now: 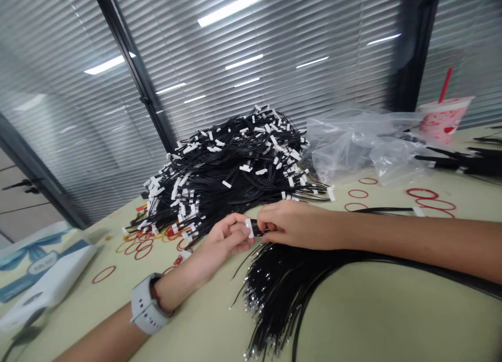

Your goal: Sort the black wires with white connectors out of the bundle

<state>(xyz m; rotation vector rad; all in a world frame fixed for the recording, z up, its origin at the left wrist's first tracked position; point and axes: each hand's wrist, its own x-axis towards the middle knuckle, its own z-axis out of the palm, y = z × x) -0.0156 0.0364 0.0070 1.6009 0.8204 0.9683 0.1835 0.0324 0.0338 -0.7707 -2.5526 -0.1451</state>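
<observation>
My left hand pinches a small white connector at the end of some black wires. Right beside it, my right hand is closed around the black wires just behind that connector. Below my right hand and forearm lies a thick bundle of black wires, its silvery tips fanned out toward the near edge. Behind both hands rises a big heap of black cables with many white connectors on their ends. The parts of the wires inside my fingers are hidden.
Rubber bands lie scattered left of the heap, and red ones on the right. Clear plastic bags and a cup with a red straw stand behind. A tissue pack and white box are at left.
</observation>
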